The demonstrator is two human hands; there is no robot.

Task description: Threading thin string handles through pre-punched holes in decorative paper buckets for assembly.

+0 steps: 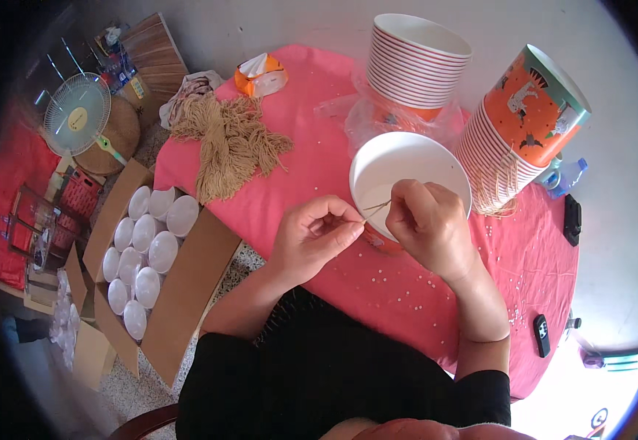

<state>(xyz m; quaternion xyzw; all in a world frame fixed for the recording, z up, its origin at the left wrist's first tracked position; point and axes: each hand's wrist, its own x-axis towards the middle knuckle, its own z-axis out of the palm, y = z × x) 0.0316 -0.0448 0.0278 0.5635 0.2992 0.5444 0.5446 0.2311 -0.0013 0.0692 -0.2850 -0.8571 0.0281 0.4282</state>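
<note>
Table: round top under a pink cloth (311,139), sprinkled with small white beads, against a pale wall.
Left hand (313,235): fingers pinched together on one end of a thin tan string (376,207), just left of the bucket's rim.
Right hand (425,220): fingertips closed on the other end of the same string, held over the near rim of the bucket.
String: short, taut between the two hands, crossing the bucket's front edge.
Paper bucket (399,165): white inside, orange outside, standing upright mid-table right before the hands.
Upright stack (416,62): nested buckets behind it, partly in clear plastic wrap.
Tilted stack (524,125): orange printed buckets leaning to the right, loose string ends hanging at its base.
Yarn bundle (227,143): tan cords heaped on the cloth's left part, well apart from the hands.
Tissue pack (261,75): orange, at the far edge.
Cardboard box (150,257): open on the floor to the left, filled with white lids or cups.
Fan (77,114): lying on the floor beyond the box.
</note>
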